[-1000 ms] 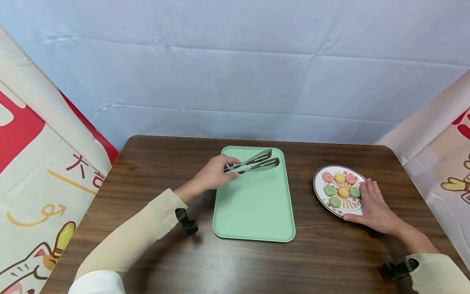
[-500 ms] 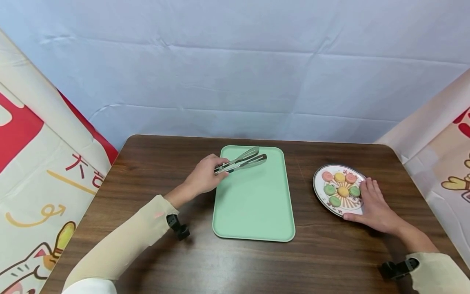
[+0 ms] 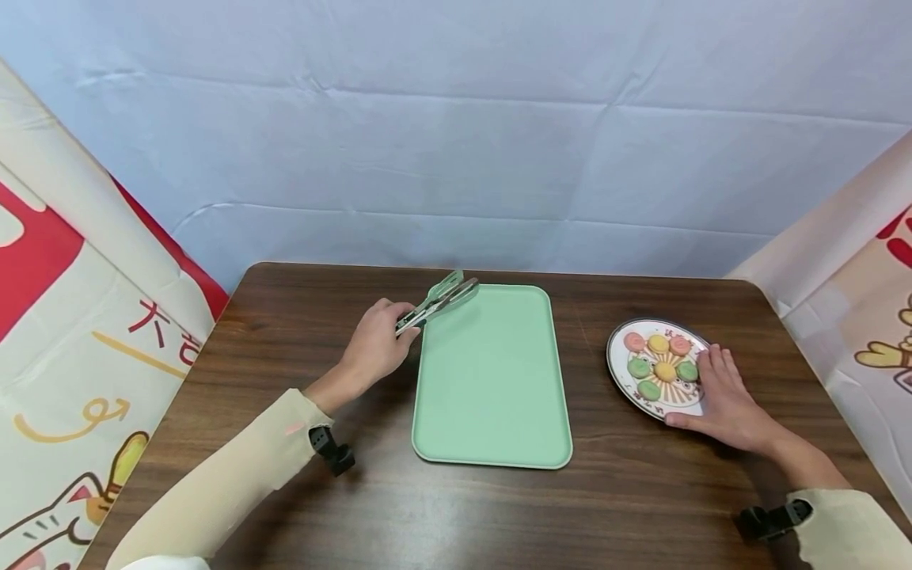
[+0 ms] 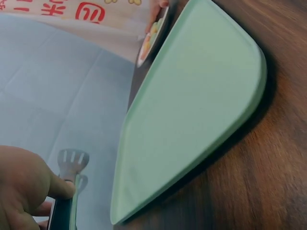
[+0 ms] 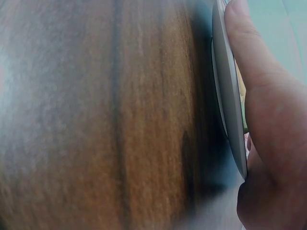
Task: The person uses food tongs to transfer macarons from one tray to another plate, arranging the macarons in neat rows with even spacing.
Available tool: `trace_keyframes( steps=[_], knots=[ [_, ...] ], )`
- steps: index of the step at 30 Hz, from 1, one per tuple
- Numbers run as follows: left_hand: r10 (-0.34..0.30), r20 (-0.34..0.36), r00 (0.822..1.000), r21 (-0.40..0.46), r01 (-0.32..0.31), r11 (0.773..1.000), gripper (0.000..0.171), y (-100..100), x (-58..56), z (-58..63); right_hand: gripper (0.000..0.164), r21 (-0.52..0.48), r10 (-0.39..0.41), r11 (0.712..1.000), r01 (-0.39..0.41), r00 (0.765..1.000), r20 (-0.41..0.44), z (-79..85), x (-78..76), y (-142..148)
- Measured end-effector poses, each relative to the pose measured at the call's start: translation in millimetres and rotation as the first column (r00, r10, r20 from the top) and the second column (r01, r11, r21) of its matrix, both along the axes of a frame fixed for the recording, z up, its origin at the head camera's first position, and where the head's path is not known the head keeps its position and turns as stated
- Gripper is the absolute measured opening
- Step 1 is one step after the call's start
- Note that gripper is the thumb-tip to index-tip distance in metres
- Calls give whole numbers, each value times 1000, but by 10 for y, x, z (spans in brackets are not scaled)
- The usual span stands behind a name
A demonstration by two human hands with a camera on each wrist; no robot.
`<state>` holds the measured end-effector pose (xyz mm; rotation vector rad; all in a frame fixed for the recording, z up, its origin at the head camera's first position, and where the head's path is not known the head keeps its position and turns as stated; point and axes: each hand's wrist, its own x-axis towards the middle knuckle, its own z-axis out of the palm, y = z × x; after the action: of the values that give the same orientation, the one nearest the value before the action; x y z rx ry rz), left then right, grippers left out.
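Note:
My left hand (image 3: 374, 342) grips metal serving tongs (image 3: 435, 307) by the handle end, above the table at the tray's far left corner. Their slotted heads point away to the right and stand slightly apart, with nothing between them. In the left wrist view, the thumb presses along the tongs (image 4: 72, 165). On the right, a round white plate (image 3: 620, 369) with a dark rim carries several pink, yellow and green macarons (image 3: 665, 372). My right hand (image 3: 730, 408) rests on the plate's right edge with fingers extended; its thumb lies along the rim in the right wrist view.
A pale green rectangular tray (image 3: 495, 388) lies in the middle of the brown wooden table (image 3: 456, 514), to the left of the plate. Light cloth (image 3: 442, 158) hangs behind the table, and printed cloths hang at both sides.
My left hand has moved left with the tongs, from over the tray to its far left corner; the tongs' heads have drawn closer together. The right hand and the plate have stayed put.

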<state>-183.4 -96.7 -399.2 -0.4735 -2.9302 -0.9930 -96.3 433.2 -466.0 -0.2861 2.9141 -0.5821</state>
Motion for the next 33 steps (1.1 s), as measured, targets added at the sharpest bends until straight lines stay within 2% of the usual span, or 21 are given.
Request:
trace_keyframes(
  steps=[4,16,22,27,33],
  knots=[
    [40,-20,999,-4,-40,999,33,-54,31,-18,133,0,-3,1000,3,1000,3,2,5,0],
    [133,28,991,-33,-132,991,35,-149,93,-89,133,-7,-8,1000,9,1000,15,30,10,-17],
    [183,65,981,-48,-180,982,35,-235,109,-157,133,-8,-7,1000,7,1000,23,35,4,-22],
    [219,70,973,-22,-218,976,35,-322,123,-211,133,-9,-10,1000,11,1000,23,34,-13,-22],
    [262,134,956,56,-271,961,37,-404,119,-262,133,-12,-12,1000,12,1000,25,34,-10,-23]
  ],
)
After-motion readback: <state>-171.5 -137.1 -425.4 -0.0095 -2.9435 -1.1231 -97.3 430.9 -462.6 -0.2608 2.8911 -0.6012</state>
